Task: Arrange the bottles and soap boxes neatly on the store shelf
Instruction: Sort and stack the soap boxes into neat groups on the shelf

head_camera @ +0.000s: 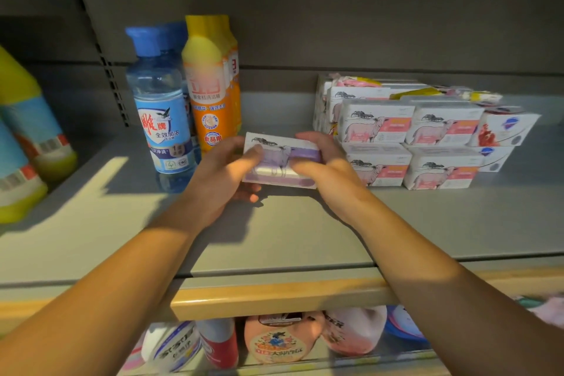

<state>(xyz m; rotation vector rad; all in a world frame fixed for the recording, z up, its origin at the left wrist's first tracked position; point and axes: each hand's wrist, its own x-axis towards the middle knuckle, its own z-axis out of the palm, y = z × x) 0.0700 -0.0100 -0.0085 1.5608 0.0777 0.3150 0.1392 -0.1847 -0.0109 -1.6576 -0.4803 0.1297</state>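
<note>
purple soap box (pixel 282 160) held just above shelf (pixel 274 238), between bottles and box stack. left hand (pixel 224 175) and right hand (pixel 323 162) fingers curled round its short ends. likely light, stiff card, crushable — end grip suits. pink soap box stack (pixel 409 143) near right, blue bottle (pixel 160 101) left; open shelf in front, wooden lip (pixel 274 293) at edge.

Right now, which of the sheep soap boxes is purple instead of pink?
The purple soap box, held between the left hand and right hand beside the blue-capped bottle. The stacked sheep boxes to its right carry pink labels.
</note>
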